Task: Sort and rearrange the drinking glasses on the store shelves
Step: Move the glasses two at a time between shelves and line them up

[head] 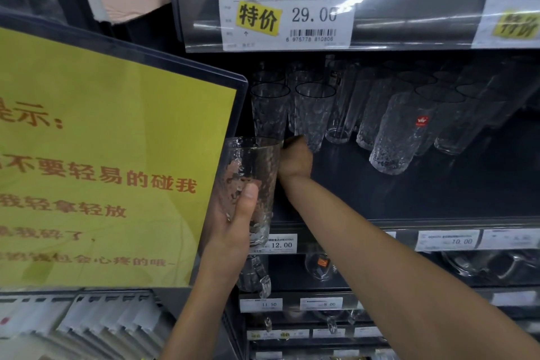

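Mid-sort: my left grip (233, 222) holds a clear dimpled glass tumbler (248, 172); my right grip (295, 158), closure hidden, likely readies its slot on the dark shelf (380, 193) next.

Bare shelf (432, 193) at front right; packed glasses (394, 131) behind, yellow sign (102, 169) at left.

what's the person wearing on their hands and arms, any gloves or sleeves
No gloves or sleeves in view. The left hand and right hand are bare, with no rings showing, and the left forearm and right forearm carry no watch, bracelet or cuff as far as the frame reaches.
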`<action>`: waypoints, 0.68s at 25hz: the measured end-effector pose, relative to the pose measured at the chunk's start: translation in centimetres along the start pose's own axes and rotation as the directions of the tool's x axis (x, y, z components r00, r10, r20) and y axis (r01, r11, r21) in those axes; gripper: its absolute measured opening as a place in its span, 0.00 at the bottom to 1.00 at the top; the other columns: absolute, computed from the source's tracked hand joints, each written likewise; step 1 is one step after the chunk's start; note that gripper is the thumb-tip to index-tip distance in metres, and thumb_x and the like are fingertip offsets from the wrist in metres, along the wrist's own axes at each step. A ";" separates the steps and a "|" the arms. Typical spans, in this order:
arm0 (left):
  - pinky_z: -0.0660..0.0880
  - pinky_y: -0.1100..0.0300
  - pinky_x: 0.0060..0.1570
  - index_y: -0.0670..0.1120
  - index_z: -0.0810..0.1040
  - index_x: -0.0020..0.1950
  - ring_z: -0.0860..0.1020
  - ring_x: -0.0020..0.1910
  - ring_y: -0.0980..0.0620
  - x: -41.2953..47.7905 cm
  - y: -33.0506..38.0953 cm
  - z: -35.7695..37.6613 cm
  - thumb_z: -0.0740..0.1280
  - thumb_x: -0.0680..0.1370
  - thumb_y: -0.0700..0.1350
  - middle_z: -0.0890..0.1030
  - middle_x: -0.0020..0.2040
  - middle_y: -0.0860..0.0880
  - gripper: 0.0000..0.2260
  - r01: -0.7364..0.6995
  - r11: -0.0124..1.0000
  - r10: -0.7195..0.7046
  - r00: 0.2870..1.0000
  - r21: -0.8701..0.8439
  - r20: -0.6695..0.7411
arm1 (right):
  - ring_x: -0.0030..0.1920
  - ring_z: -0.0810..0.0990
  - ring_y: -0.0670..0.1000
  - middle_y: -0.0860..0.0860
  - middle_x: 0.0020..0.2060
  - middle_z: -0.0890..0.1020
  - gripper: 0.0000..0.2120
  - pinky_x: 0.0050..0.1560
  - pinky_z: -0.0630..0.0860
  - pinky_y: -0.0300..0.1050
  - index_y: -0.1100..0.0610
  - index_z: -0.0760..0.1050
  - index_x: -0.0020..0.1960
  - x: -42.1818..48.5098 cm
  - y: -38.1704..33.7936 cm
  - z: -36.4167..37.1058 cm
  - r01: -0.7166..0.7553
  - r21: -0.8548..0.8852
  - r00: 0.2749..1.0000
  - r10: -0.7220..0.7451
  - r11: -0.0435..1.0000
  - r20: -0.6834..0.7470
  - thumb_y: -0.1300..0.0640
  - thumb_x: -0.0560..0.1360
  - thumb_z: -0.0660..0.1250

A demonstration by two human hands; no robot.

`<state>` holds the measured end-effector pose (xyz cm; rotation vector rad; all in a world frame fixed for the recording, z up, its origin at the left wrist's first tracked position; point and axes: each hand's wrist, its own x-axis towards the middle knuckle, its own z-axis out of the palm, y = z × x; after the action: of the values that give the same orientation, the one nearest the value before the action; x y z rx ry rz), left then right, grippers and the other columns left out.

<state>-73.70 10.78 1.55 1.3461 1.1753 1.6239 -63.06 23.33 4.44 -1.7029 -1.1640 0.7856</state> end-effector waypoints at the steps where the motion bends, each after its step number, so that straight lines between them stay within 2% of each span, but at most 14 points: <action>1: 0.66 0.41 0.72 0.51 0.67 0.76 0.71 0.72 0.49 0.0 0.1 0.1 0.64 0.67 0.77 0.74 0.72 0.50 0.45 -0.007 1.000 0.007 1.000 0.004 -0.005 | 0.56 0.79 0.55 0.58 0.60 0.79 0.18 0.54 0.75 0.45 0.62 0.70 0.64 0.1 0.2 -0.5 -0.016 -0.019 0.999 0.017 1.000 0.043 0.55 0.78 0.68; 3: 0.68 0.41 0.71 0.50 0.68 0.74 0.73 0.70 0.50 -0.1 0.1 0.5 0.64 0.68 0.76 0.75 0.70 0.51 0.43 -0.040 0.999 0.040 0.999 0.015 -0.005 | 0.47 0.78 0.51 0.56 0.57 0.80 0.17 0.44 0.74 0.40 0.60 0.73 0.64 0.0 0.6 -2.2 -0.010 -0.090 0.990 0.022 0.996 0.141 0.54 0.77 0.68; 5: 0.70 0.39 0.68 0.49 0.70 0.72 0.75 0.67 0.47 -0.5 0.1 1.1 0.64 0.70 0.74 0.77 0.67 0.50 0.40 -0.048 0.999 0.048 0.999 0.014 0.022 | 0.44 0.76 0.48 0.53 0.54 0.81 0.17 0.39 0.72 0.37 0.57 0.77 0.62 -0.5 1.4 -4.6 0.055 -0.181 0.971 -0.011 0.982 0.239 0.51 0.77 0.68; 6: 0.71 0.40 0.68 0.50 0.70 0.72 0.76 0.67 0.47 -0.8 0.1 1.6 0.64 0.70 0.74 0.78 0.67 0.50 0.39 -0.038 0.999 0.038 0.999 0.004 0.036 | 0.45 0.76 0.48 0.51 0.53 0.80 0.16 0.40 0.72 0.38 0.56 0.78 0.60 -0.8 2.0 -6.1 0.112 -0.249 0.957 -0.037 0.962 0.287 0.49 0.76 0.69; 8: 0.72 0.53 0.67 0.53 0.71 0.70 0.77 0.65 0.54 -1.4 0.4 2.9 0.63 0.71 0.72 0.79 0.64 0.57 0.34 -0.053 0.999 0.054 0.997 -0.013 0.050 | 0.51 0.78 0.50 0.50 0.51 0.80 0.15 0.45 0.72 0.39 0.53 0.80 0.56 -1.8 3.3 -9.3 0.230 -0.389 0.926 -0.077 0.892 0.370 0.46 0.75 0.70; 9: 0.72 0.59 0.65 0.54 0.72 0.69 0.77 0.64 0.59 -1.7 0.6 3.7 0.63 0.72 0.71 0.79 0.62 0.60 0.32 -0.064 0.998 0.065 0.996 -0.016 0.053 | 0.53 0.79 0.51 0.50 0.51 0.81 0.16 0.47 0.72 0.39 0.52 0.80 0.57 -2.2 4.1 -11.0 0.281 -0.441 0.912 -0.094 0.852 0.400 0.44 0.75 0.70; 10: 0.72 0.60 0.63 0.55 0.72 0.69 0.77 0.63 0.60 -1.9 0.9 4.4 0.63 0.73 0.70 0.80 0.61 0.60 0.30 -0.062 0.998 0.063 0.996 -0.024 0.056 | 0.55 0.78 0.51 0.50 0.53 0.81 0.18 0.49 0.72 0.40 0.51 0.80 0.58 -2.6 5.0 -12.8 0.328 -0.481 0.901 -0.117 0.813 0.417 0.41 0.75 0.69; 13: 0.77 0.60 0.56 0.53 0.73 0.67 0.80 0.59 0.54 -2.8 1.5 7.3 0.64 0.73 0.67 0.82 0.60 0.55 0.28 -0.049 0.997 0.053 0.996 -0.061 0.068 | 0.61 0.74 0.54 0.50 0.58 0.78 0.28 0.60 0.72 0.49 0.49 0.77 0.63 -3.7 8.2 -19.0 0.431 -0.589 0.885 -0.195 0.683 0.422 0.31 0.74 0.61; 15: 0.76 0.52 0.63 0.52 0.72 0.70 0.79 0.63 0.50 -3.6 1.8 9.5 0.65 0.71 0.71 0.80 0.64 0.52 0.33 -0.023 0.997 0.029 0.997 -0.074 0.077 | 0.62 0.71 0.53 0.48 0.59 0.76 0.38 0.62 0.69 0.52 0.47 0.75 0.65 -4.1 10.4 -23.2 0.452 -0.669 0.887 -0.218 0.590 0.407 0.23 0.68 0.51; 16: 0.74 0.49 0.65 0.55 0.72 0.70 0.78 0.64 0.49 -4.0 1.9 10.8 0.65 0.70 0.72 0.80 0.64 0.52 0.33 -0.015 0.997 0.021 0.997 -0.081 0.076 | 0.62 0.70 0.53 0.47 0.60 0.75 0.42 0.62 0.67 0.51 0.46 0.75 0.66 -4.0 11.5 -25.2 0.459 -0.693 0.886 -0.231 0.556 0.402 0.21 0.66 0.47; 17: 0.76 0.47 0.62 0.59 0.73 0.67 0.79 0.63 0.47 -4.4 2.1 11.9 0.66 0.69 0.73 0.80 0.63 0.53 0.31 -0.004 0.995 0.011 0.997 -0.101 0.071 | 0.64 0.69 0.52 0.46 0.63 0.75 0.44 0.61 0.66 0.49 0.45 0.73 0.68 -3.8 12.5 -26.9 0.468 -0.711 0.883 -0.245 0.524 0.401 0.20 0.65 0.45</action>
<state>-61.06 8.49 2.55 1.3347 1.0334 1.6052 -36.66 9.25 3.56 -1.9513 -2.2178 0.1801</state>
